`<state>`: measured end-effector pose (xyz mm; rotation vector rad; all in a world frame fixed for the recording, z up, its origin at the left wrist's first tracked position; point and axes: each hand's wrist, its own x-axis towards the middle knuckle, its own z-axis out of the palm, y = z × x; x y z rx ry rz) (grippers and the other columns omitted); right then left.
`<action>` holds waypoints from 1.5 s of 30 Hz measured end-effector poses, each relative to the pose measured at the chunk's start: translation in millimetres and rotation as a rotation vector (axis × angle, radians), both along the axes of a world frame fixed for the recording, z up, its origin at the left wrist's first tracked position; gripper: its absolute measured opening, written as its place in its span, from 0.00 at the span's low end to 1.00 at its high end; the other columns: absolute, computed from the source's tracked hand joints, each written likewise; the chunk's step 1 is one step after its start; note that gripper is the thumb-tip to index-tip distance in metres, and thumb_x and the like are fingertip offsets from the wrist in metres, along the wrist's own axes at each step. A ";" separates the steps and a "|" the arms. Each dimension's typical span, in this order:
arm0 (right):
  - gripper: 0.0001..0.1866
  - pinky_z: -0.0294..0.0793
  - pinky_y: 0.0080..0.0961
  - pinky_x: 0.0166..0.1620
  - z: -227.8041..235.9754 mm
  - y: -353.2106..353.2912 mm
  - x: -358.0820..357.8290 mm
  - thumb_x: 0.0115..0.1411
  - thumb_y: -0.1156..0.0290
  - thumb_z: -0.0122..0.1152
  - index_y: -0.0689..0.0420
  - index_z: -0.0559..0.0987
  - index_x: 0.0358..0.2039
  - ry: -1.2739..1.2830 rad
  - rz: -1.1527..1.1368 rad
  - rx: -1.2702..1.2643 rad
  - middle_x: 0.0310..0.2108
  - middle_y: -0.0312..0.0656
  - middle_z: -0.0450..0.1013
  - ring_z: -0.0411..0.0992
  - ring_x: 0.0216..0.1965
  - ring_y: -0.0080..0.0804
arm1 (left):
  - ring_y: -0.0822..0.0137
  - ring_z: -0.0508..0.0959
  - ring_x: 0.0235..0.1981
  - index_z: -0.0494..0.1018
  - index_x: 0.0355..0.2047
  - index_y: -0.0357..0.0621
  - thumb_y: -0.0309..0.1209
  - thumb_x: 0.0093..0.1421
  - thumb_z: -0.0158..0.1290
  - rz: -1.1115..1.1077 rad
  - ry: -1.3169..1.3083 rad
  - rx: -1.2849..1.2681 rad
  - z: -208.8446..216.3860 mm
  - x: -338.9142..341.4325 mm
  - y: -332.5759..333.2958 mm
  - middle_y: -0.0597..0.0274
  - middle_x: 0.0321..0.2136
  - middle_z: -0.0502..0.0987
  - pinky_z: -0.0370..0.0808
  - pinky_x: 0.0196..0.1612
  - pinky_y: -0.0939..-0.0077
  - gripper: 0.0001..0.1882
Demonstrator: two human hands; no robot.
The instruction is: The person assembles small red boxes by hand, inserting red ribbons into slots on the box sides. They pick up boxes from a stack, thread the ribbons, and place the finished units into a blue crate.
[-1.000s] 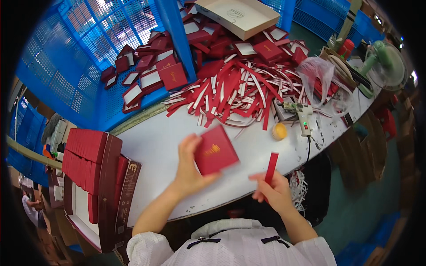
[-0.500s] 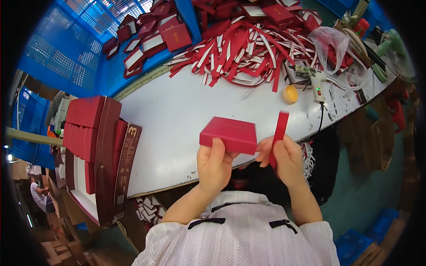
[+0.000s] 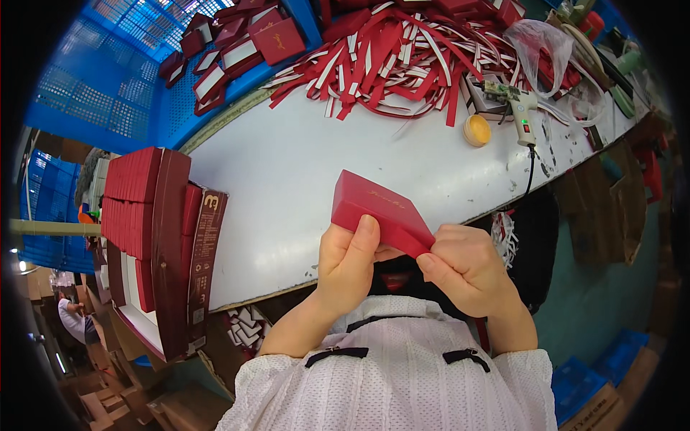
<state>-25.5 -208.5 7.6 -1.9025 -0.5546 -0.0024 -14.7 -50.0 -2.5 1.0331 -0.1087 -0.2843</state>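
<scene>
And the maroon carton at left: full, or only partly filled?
Partly filled: red boxes stand in rows toward the far end of the maroon carton, but its pale inside shows bare near the closer end.

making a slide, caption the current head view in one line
Left hand holds a red box, right hand at its right end, strips heaped on the table beyond.

Red box (image 3: 381, 208) in left grip (image 3: 346, 262)

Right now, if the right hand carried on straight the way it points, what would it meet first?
Most likely the red box in the left hand: the right hand points left, at the box's right end, and looks to be touching it, though depth leaves that unclear.
</scene>
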 end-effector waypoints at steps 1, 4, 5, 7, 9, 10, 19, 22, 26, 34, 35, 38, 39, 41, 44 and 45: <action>0.13 0.56 0.28 0.18 0.2 0.3 -0.9 0.48 0.75 0.51 0.61 0.65 0.10 -0.001 -0.002 -0.006 0.09 0.41 0.58 0.58 0.13 0.35 | 0.68 0.73 0.32 0.62 0.39 0.34 0.35 0.61 0.32 0.001 -0.004 0.002 0.2 0.0 -0.4 0.57 0.32 0.70 0.72 0.37 0.75 0.16; 0.13 0.56 0.29 0.18 0.4 1.0 -1.6 0.48 0.75 0.52 0.61 0.64 0.09 -0.005 -0.004 -0.012 0.09 0.41 0.58 0.58 0.13 0.36 | 0.70 0.73 0.32 0.63 0.38 0.34 0.30 0.59 0.38 0.012 -0.015 -0.093 -1.9 -0.3 -0.8 0.58 0.31 0.71 0.72 0.35 0.78 0.12; 0.13 0.56 0.29 0.18 0.6 1.1 -1.6 0.48 0.75 0.52 0.61 0.64 0.09 -0.006 -0.004 -0.012 0.09 0.41 0.58 0.58 0.13 0.36 | 0.70 0.73 0.31 0.63 0.37 0.34 0.28 0.57 0.40 0.004 -0.091 0.000 -2.8 -0.2 -0.2 0.58 0.31 0.71 0.72 0.35 0.78 0.11; 0.13 0.56 0.29 0.19 2.2 2.1 -1.9 0.48 0.75 0.51 0.61 0.64 0.10 0.019 0.017 -0.020 0.09 0.42 0.59 0.59 0.14 0.37 | 0.71 0.73 0.31 0.63 0.37 0.34 0.23 0.54 0.44 -0.010 -0.244 0.186 -5.6 0.1 1.7 0.59 0.30 0.71 0.71 0.34 0.79 0.10; 0.13 0.56 0.29 0.19 0.6 1.9 -2.1 0.49 0.74 0.50 0.61 0.64 0.11 0.072 0.024 -0.008 0.10 0.43 0.59 0.59 0.14 0.38 | 0.72 0.73 0.30 0.64 0.36 0.34 0.20 0.51 0.47 0.080 -0.176 0.081 -9.7 2.8 -1.2 0.59 0.29 0.72 0.71 0.33 0.80 0.10; 0.13 0.56 0.29 0.19 -2.6 1.7 -2.0 0.49 0.74 0.49 0.61 0.64 0.11 0.113 0.021 0.007 0.10 0.44 0.59 0.59 0.14 0.38 | 0.72 0.73 0.30 0.64 0.35 0.34 0.18 0.50 0.48 0.126 -0.142 0.029 -11.8 3.5 -2.1 0.59 0.29 0.72 0.71 0.32 0.81 0.11; 0.13 0.59 0.23 0.21 -9.8 -7.2 -0.2 0.52 0.69 0.47 0.61 0.66 0.14 0.425 0.042 0.098 0.11 0.39 0.61 0.61 0.15 0.28 | 0.70 0.72 0.30 0.62 0.35 0.34 0.16 0.50 0.45 0.157 -0.019 -0.024 -16.1 4.4 -4.1 0.57 0.30 0.70 0.71 0.35 0.76 0.11; 0.12 0.62 0.18 0.21 -26.1 -9.4 -0.1 0.53 0.65 0.47 0.59 0.69 0.18 0.496 0.063 0.111 0.12 0.36 0.64 0.63 0.15 0.20 | 0.69 0.72 0.32 0.61 0.38 0.34 0.16 0.49 0.44 0.191 -0.033 -0.080 -23.1 2.6 -9.6 0.56 0.32 0.69 0.70 0.36 0.74 0.14; 0.10 0.65 0.23 0.23 -29.7 -8.5 3.5 0.53 0.65 0.47 0.56 0.72 0.31 0.396 0.085 0.046 0.15 0.40 0.67 0.67 0.16 0.29 | 0.67 0.71 0.34 0.58 0.41 0.36 0.15 0.48 0.44 0.142 0.023 -0.145 -26.6 3.9 -9.4 0.56 0.35 0.68 0.70 0.37 0.73 0.18; 0.09 0.65 0.24 0.23 -34.1 -9.5 5.7 0.52 0.67 0.49 0.59 0.72 0.28 0.163 -0.044 -0.082 0.15 0.42 0.67 0.67 0.17 0.34 | 0.70 0.71 0.34 0.60 0.41 0.41 0.22 0.47 0.51 0.145 -0.199 0.051 -42.0 6.4 -12.3 0.61 0.35 0.70 0.69 0.37 0.76 0.20; 0.09 0.65 0.25 0.22 -32.8 -13.1 6.4 0.51 0.66 0.52 0.59 0.73 0.26 0.089 -0.085 -0.115 0.15 0.44 0.68 0.67 0.16 0.37 | 0.68 0.70 0.37 0.59 0.43 0.39 0.22 0.48 0.50 0.144 -0.256 0.059 -43.0 9.0 -12.4 0.60 0.37 0.69 0.68 0.39 0.75 0.20; 0.13 0.66 0.32 0.25 -33.9 -18.7 5.3 0.50 0.59 0.52 0.55 0.74 0.28 -0.008 -0.305 -0.192 0.17 0.46 0.69 0.68 0.20 0.43 | 0.66 0.69 0.39 0.58 0.45 0.37 0.21 0.50 0.48 0.353 -0.369 0.109 -39.5 15.2 -9.3 0.58 0.41 0.66 0.67 0.42 0.72 0.21; 0.14 0.68 0.29 0.25 -34.8 -29.2 6.5 0.48 0.60 0.55 0.56 0.75 0.31 -0.053 -0.384 -0.151 0.17 0.46 0.69 0.69 0.19 0.42 | 0.64 0.68 0.42 0.57 0.46 0.35 0.24 0.53 0.45 0.363 -0.372 0.064 -34.8 20.8 -5.9 0.56 0.42 0.65 0.66 0.44 0.69 0.20; 0.12 0.67 0.22 0.24 -17.0 -46.0 7.3 0.47 0.68 0.56 0.57 0.74 0.34 0.043 -0.256 0.010 0.18 0.46 0.70 0.69 0.18 0.32 | 0.61 0.67 0.43 0.57 0.45 0.35 0.27 0.54 0.43 0.220 -0.199 -0.083 -17.4 24.6 4.3 0.54 0.43 0.65 0.66 0.45 0.65 0.18; 0.11 0.65 0.17 0.23 -7.5 -46.7 7.5 0.47 0.75 0.55 0.58 0.74 0.34 0.075 -0.275 0.080 0.20 0.43 0.70 0.67 0.19 0.21 | 0.56 0.66 0.46 0.58 0.44 0.34 0.32 0.57 0.40 0.059 -0.001 -0.396 -15.2 23.1 9.9 0.50 0.44 0.64 0.65 0.47 0.58 0.17; 0.11 0.64 0.15 0.23 -7.7 -44.2 7.9 0.48 0.76 0.54 0.59 0.74 0.34 0.071 -0.314 0.129 0.20 0.41 0.70 0.66 0.18 0.19 | 0.55 0.65 0.46 0.59 0.44 0.34 0.32 0.57 0.40 0.022 0.052 -0.504 -18.1 21.5 10.1 0.49 0.44 0.64 0.64 0.48 0.56 0.17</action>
